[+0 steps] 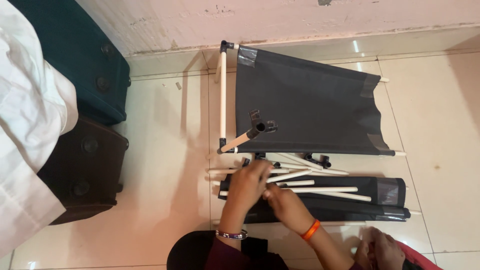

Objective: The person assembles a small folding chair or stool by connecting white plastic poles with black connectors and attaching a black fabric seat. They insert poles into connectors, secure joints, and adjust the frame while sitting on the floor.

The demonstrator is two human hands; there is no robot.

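Observation:
My left hand [250, 184] lies over a loose pile of white rods [320, 175] on the floor, its fingers curled around one of them. My right hand [286, 204], with an orange band at the wrist, is just beside it and pinches the end of another white rod [325, 190]. Under the rods lies a folded dark fabric bundle [350, 202]. Beyond it, a dark fabric panel [305, 105] is stretched between white rods joined by black connectors. One rod with a black connector [257, 129] sticks up from the frame's near left corner.
A teal suitcase [75, 55] and a brown suitcase [85, 170] stand at the left, partly under a white cloth [25, 130]. A pale wall [300, 20] runs along the top. Bare feet [380, 247] show at the bottom right on the cream floor tiles [165, 165].

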